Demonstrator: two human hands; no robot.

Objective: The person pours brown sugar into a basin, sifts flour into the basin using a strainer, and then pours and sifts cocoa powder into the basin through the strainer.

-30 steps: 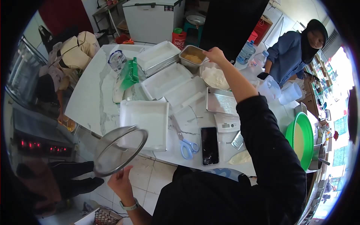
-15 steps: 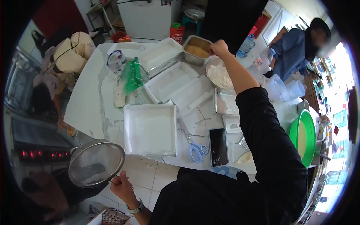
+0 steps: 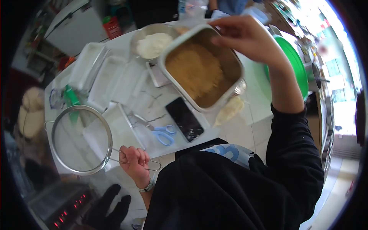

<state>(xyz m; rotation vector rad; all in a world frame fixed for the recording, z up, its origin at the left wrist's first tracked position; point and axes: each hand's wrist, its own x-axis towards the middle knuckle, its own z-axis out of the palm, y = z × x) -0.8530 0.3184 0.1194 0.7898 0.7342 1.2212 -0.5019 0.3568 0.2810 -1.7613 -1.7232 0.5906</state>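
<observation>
My left hand [image 3: 134, 163] is closed round the wire handle of a fine-mesh sieve [image 3: 106, 166], whose round mesh hangs over the near left part of the table. With my right hand [image 3: 245, 36] I grip the rim of a square metal tin [image 3: 230, 82], thumb inside and fingers over the edge. Brown powder [image 3: 195, 69] fills part of this tin, which is raised close to my view and tilted. Behind it stands a round metal bowl [image 3: 136, 42] of white flour [image 3: 154, 45].
Paper-lined baking trays [image 3: 115, 82] lie on the left of the table. Blue-handled scissors [image 3: 164, 136] and a black phone [image 3: 184, 119] rest near the front edge. A green basin [image 3: 297, 73] stands at right. Another person's blue clothing [image 3: 232, 5] shows at the far side.
My right hand has lifted the tin of brown powder from the table's back toward me. The sieve has risen over the table edge in my left hand. My view has swung right.
</observation>
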